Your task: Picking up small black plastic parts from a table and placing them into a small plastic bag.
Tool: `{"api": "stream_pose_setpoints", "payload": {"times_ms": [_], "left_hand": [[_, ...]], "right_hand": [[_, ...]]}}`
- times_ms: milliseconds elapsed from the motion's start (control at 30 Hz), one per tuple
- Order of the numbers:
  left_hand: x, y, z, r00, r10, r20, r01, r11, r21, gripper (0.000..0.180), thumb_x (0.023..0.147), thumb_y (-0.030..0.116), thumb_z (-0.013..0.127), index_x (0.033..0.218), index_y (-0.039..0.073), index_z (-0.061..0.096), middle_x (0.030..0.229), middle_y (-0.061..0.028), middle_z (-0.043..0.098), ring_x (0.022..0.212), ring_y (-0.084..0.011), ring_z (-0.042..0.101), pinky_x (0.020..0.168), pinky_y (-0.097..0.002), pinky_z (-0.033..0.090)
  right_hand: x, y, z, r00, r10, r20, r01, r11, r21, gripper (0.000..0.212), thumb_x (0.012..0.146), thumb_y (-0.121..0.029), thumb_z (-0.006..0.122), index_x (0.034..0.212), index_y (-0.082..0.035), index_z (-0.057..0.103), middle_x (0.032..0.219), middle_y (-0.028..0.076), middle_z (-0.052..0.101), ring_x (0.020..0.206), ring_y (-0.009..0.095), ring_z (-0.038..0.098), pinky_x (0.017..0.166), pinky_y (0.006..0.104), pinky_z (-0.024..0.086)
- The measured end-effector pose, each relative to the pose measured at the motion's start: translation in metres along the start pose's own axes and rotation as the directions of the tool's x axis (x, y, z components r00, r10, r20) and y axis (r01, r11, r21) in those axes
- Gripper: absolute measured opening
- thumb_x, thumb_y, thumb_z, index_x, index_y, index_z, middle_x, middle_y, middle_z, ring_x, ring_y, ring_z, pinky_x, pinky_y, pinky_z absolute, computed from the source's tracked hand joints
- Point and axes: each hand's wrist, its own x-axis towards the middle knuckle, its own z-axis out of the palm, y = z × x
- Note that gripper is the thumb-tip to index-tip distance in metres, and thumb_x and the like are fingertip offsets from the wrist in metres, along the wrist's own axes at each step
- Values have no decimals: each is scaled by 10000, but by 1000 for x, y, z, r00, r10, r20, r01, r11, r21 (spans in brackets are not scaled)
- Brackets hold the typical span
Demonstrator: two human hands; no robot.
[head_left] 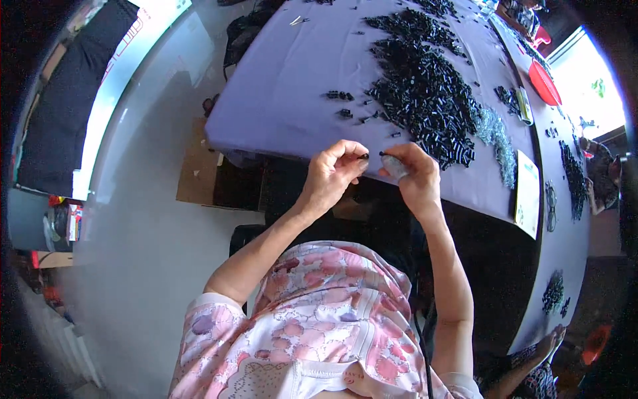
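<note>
A pale, shiny floor runs down the left of my view, and a lilac-covered worktop (286, 86) fills the upper middle and right. I have both hands up just off its near edge, fingers closed and facing each other, perhaps so that the small pieces sit well in sight. The left hand (342, 165) pinches a small black piece (363, 157) between thumb and fingertip. The right hand (413, 166) is closed around a pale greyish item (396, 167), with a dark tip (383, 154) beside it; I can't tell whether those are one thing or two. Beyond the hands, a heap of black pieces (432, 86) lies loose on the cloth, with a strip of clear pieces (495, 136) along its right side, probably grouped by kind and left within easy reach. As for containers, a red basket (545, 83) sits at the far right, its contents unreadable to me from here, and a cardboard box (194, 169) stands on the floor below the worktop's left corner, too dark inside to read.
</note>
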Motion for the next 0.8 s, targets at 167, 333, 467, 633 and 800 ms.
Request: {"api": "stream_pose_setpoints", "payload": {"times_ms": [167,333,467,633,800], "left_hand": [[-10,10,11,999,34,29,-37,996,80,119,802,42,591,920,27,591,728,3,569,629,-49,510,554,-197,445],[-16,15,20,998,13,59,-17,998,65,128,794,27,592,922,28,596,756,5,571,642,-46,502,555,-196,440],[-18,16,22,993,102,65,-109,989,100,132,791,-3,593,921,18,598,768,13,555,612,-47,490,566,-187,429],[-19,19,21,987,128,100,-141,980,137,142,774,-20,591,912,15,596,804,3,550,650,-49,499,559,-193,438],[-20,19,27,1000,-12,-22,6,970,-244,137,794,3,593,930,7,577,782,-13,552,643,-62,515,558,-196,455]], "right_hand": [[-28,-11,-10,997,74,-6,-68,944,323,162,791,93,513,927,29,573,853,59,608,744,100,587,662,230,505],[-35,-19,-12,996,17,-90,8,963,270,283,698,177,461,914,31,572,868,73,613,781,123,587,682,234,483],[-35,-22,-13,996,-79,-36,80,996,38,372,595,178,445,898,11,580,840,110,610,785,196,612,693,270,475],[-37,-24,-14,986,-166,-16,165,984,-64,402,540,164,433,879,8,580,807,130,599,778,267,612,694,285,469],[-36,-21,-7,995,-83,-61,89,989,114,305,629,159,485,879,7,574,810,103,617,745,184,614,693,263,469]]}}
